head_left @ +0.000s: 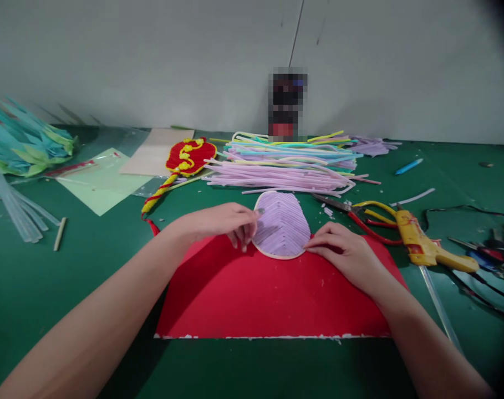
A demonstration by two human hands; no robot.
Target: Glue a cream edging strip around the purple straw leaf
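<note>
A lavender oval panel (281, 224) of pipe cleaners laid in a chevron pattern, with a pale cream rim, lies over the far edge of a red sheet (276, 299). My left hand (230, 224) is at its left edge, fingers curled and closed, the index fingertip over the rim. At the lower right of the rim, my right hand (345, 252) pinches the edge between thumb and fingers. Just behind the oval lies a pile of pipe cleaners (280, 174), mostly lavender with some yellow and turquoise ones.
Pliers with red and yellow handles (370, 221) and a yellow glue gun (418, 238) lie to the right. A blue pen (408, 166) is farther back. On the left are a red-and-yellow fan-shaped ornament (191, 155), a light green sheet (104, 183) and glue sticks (19, 210).
</note>
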